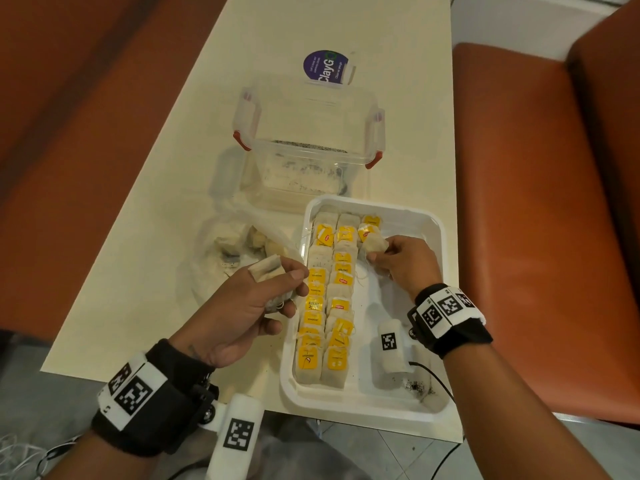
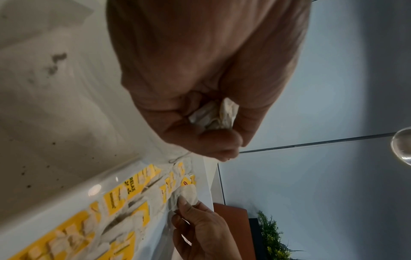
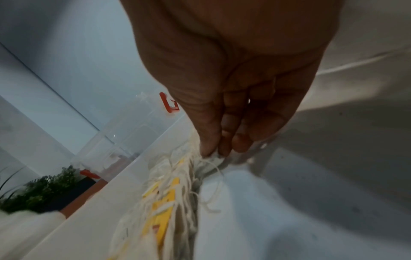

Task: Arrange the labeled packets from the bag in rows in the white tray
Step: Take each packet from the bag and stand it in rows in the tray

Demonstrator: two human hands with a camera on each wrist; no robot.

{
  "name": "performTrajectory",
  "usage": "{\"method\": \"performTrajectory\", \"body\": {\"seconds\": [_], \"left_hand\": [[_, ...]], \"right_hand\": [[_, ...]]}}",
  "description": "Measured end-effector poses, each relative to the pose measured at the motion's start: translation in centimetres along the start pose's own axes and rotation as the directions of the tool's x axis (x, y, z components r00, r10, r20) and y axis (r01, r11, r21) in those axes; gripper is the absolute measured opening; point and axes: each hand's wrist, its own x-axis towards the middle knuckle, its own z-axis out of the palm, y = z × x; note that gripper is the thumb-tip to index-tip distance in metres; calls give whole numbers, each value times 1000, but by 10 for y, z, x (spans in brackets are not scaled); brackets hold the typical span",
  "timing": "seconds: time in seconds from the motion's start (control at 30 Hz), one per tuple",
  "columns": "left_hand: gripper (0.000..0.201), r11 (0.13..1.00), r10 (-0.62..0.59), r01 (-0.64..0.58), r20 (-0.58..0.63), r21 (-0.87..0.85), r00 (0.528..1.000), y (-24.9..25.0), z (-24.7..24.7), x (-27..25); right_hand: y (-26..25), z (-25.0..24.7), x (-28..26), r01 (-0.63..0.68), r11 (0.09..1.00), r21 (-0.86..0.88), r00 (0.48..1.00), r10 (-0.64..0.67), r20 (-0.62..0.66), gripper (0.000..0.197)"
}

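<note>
white tray (image 1: 437, 233) | cream table (image 1: 145, 237) | orange benches (image 1: 519, 202) | tiled floor (image 1: 398, 452)

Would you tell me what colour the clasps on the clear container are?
Red; the clasps on the clear container show best in the head view.

Cream table (image 1: 166, 237) between orange benches (image 1: 519, 220)
</note>
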Motion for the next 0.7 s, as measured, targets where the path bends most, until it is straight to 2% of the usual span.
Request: {"method": "performTrajectory", "body": {"seconds": [0.2, 0.43, 0.7], "left_hand": [[10, 1000, 7, -7, 2, 7, 1000, 1, -1, 1], [9, 1000, 16, -16, 23, 19, 1000, 2, -1, 3], [9, 1000, 10, -11, 35, 20, 999, 2, 1, 6]], "right_hand": [[-6, -6, 9, 17, 999, -39, 991, -12, 131, 13], [-11, -3, 15, -53, 998, -20, 999, 54, 3, 31], [-11, -4, 10, -32, 999, -26, 998, 31, -58, 29]]}}
